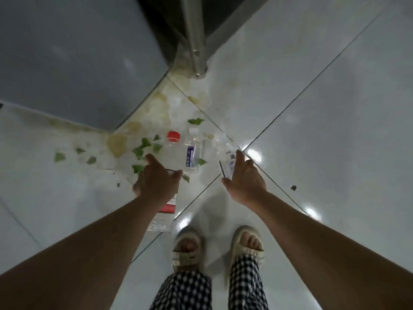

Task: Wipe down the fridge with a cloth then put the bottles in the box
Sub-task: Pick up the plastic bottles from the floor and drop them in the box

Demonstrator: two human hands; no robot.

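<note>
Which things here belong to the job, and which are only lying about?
Job:
red-cap bottle
white-cap bottle
third bottle
fridge
left hand
right hand

Lying about:
green scraps
yellow stains
metal leg

Floor tiles [312, 130]: glossy pale grey-white, dark grout lines. Fridge side [67, 52]: flat grey-blue. Metal leg [196, 41]: silver. Floor stains [156, 108]: yellowish-tan. Leaf scraps [143, 146]: green. Clear bottle [172, 153]: red cap [173, 136], red-and-white label [169, 205]. Second clear bottle [192, 155]: white cap [193, 130], blue-and-white label. Third bottle [228, 159]: transparent, white label with dark print. Trousers [187, 291]: black-and-white check. Sandals [187, 249]: cream.
</note>
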